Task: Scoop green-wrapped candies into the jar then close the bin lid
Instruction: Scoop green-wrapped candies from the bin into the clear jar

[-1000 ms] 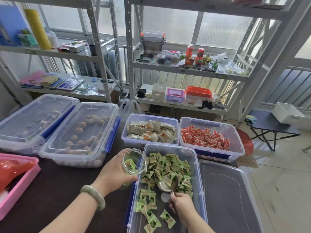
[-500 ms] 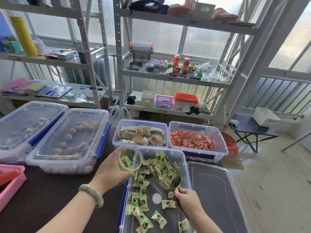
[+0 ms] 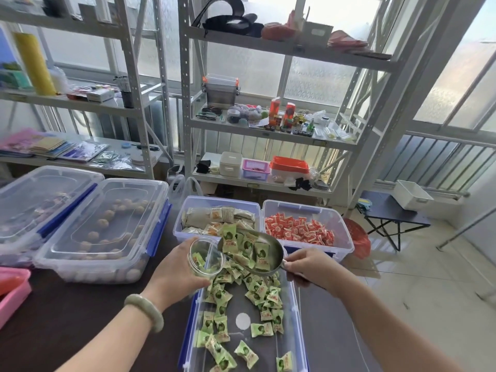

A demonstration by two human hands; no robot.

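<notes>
Head view, left hand (image 3: 174, 269) gripping jar (image 3: 206, 257), right hand (image 3: 308, 267) gripping scoop (image 3: 255, 251), wrapper print unreadable.

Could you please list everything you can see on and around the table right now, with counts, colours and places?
Jar: one, clear glass, tilted over the front bin, a few green candies inside.
Scoop: one, metal, loaded with green candies, lip at the jar mouth.
Front bin: one, clear with blue latches, open, green-wrapped candies scattered inside.
Beige-packet bin: one, open, behind the front bin.
Red-candy bin: one, open, back right.
Lidded bins: two, clear with blue latches, left; the nearer one holds brown balls.
Pink tray: one, far left edge.
Shelving: grey metal, behind, cluttered.
Left hand: holds the jar; pale green bangle on the wrist.
Right hand: grips the scoop handle.
</notes>
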